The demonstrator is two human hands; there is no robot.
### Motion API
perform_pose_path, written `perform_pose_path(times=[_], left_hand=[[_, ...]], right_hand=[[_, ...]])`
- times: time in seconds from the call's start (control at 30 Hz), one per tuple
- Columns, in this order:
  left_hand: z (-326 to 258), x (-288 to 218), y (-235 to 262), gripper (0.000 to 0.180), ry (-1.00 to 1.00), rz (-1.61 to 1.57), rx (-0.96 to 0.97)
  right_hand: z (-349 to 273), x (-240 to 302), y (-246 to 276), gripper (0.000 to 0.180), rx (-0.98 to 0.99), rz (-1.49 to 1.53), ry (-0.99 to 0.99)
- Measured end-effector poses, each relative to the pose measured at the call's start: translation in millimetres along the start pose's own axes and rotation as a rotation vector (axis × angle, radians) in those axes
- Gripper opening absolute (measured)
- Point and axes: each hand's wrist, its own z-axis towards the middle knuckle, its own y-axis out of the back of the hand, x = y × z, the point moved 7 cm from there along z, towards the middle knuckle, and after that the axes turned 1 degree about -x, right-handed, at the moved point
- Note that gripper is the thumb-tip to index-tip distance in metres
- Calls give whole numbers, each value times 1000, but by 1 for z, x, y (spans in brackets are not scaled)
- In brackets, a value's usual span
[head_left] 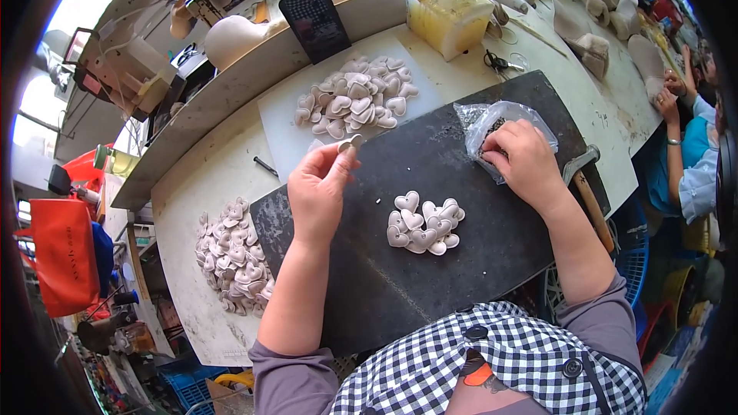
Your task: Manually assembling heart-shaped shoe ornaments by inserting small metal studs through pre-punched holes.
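My left hand (317, 190) pinches a pale padded heart (352, 142) between thumb and fingertips, above the far left part of a black board (361, 277). At the board's far right, my right hand (526, 160) has its curled fingers in the mouth of a clear plastic bag (478, 118) of small dark pieces. Those fingertips are partly hidden, so what they grip does not show. Between my forearms lies a small cluster of similar hearts (423, 227), some with a small dark dot.
Heaps of pale hearts lie on a white sheet (274, 124) and on the table's left (234, 261). A hammer (592, 204) rests at the board's right edge. Beyond are a phone (314, 21), scissors (500, 62) and a yellowish container (453, 19). Other people work at the far left and right.
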Motion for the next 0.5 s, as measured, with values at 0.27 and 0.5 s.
perform_pose_path(times=[0.27, 0.5], left_hand=[[-69, -7, -53, 22, 229, -325, 272], [-85, -7, -68, 24, 283, -334, 306]], right_hand=[[-8, -12, 17, 8, -159, 49, -35], [-25, 64, 27, 13, -12, 716, -121]])
